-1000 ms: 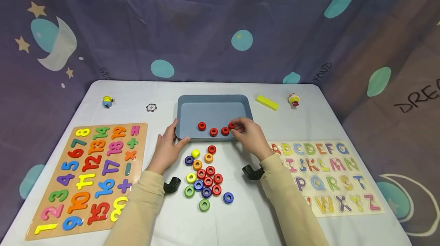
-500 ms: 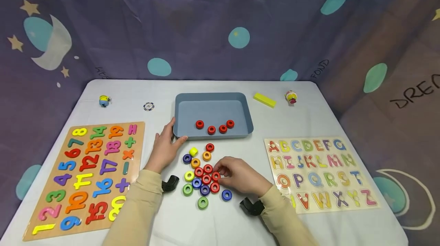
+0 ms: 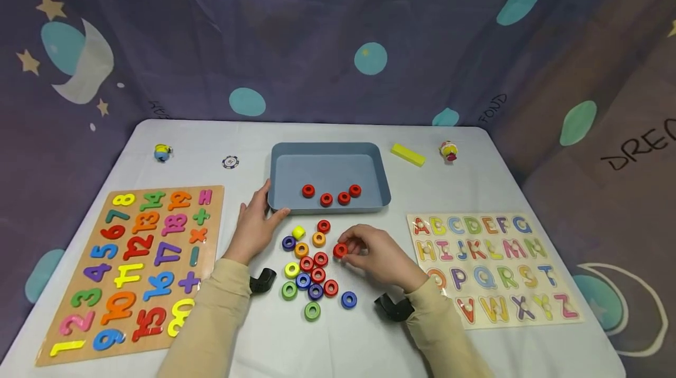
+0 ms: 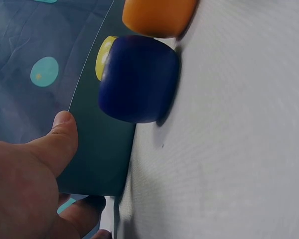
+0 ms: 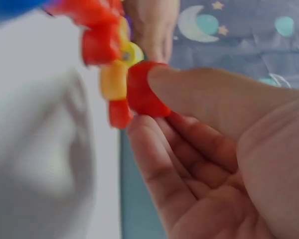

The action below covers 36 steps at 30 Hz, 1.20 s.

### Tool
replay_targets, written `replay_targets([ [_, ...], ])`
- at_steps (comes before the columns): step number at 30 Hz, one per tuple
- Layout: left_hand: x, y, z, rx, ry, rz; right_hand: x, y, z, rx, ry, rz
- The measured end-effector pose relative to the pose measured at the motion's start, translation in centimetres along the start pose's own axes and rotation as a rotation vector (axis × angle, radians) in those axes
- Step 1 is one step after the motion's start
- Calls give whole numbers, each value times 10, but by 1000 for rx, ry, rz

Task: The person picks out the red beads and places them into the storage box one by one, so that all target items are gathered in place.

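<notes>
My right hand [image 3: 377, 255] pinches a red ring [image 3: 340, 250] between thumb and fingertips, to the right of the pile of rings. The right wrist view shows the thumb [image 5: 189, 94] pressed on this ring. A grey-blue tray [image 3: 330, 155] stands beyond the pile, with several red rings [image 3: 326, 199] near its front side. My left hand [image 3: 253, 231] grips the tray's front left corner, thumb along the front wall and fingers round the side. Loose on the table lie red, orange, yellow, green and blue rings, among them a red ring [image 3: 331, 288] and a blue ring [image 3: 349, 300].
A number board [image 3: 153, 237] lies at the left, an alphabet board [image 3: 496, 269] at the right. Behind are a yellow block [image 3: 408, 155], a poker chip [image 3: 230, 162] and two small figures, one blue and yellow [image 3: 162, 153], one yellow and red [image 3: 449, 151]. A small yellow piece [image 3: 298, 232] lies before the tray.
My right hand let go of a red ring in the tray, came back to the pile and lifted another red ring out to the right. My left hand stays at the tray corner.
</notes>
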<state>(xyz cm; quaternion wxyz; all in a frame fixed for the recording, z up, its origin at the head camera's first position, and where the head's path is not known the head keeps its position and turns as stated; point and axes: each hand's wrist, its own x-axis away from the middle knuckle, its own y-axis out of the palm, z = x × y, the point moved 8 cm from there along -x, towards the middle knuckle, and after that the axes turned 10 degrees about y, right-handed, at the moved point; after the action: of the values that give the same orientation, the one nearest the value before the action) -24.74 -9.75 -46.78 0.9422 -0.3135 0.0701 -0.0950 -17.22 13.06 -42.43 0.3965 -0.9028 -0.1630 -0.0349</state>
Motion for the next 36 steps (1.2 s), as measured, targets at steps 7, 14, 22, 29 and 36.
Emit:
replay_targets([
  [7,-2,0,0,-16,3,2,-31,-36,7,-63,82,187],
  [14,-1,0,0,-20,-3,7,-80,-52,3,-38,151,306],
  [22,-1,2,-1,-34,-12,-6,-112,-45,4,37,186,326],
  [29,-1,4,0,-38,-14,-8,-107,-45,8,76,188,362],
  [36,-2,2,-2,-43,-13,1,-93,-48,-2,42,139,400],
])
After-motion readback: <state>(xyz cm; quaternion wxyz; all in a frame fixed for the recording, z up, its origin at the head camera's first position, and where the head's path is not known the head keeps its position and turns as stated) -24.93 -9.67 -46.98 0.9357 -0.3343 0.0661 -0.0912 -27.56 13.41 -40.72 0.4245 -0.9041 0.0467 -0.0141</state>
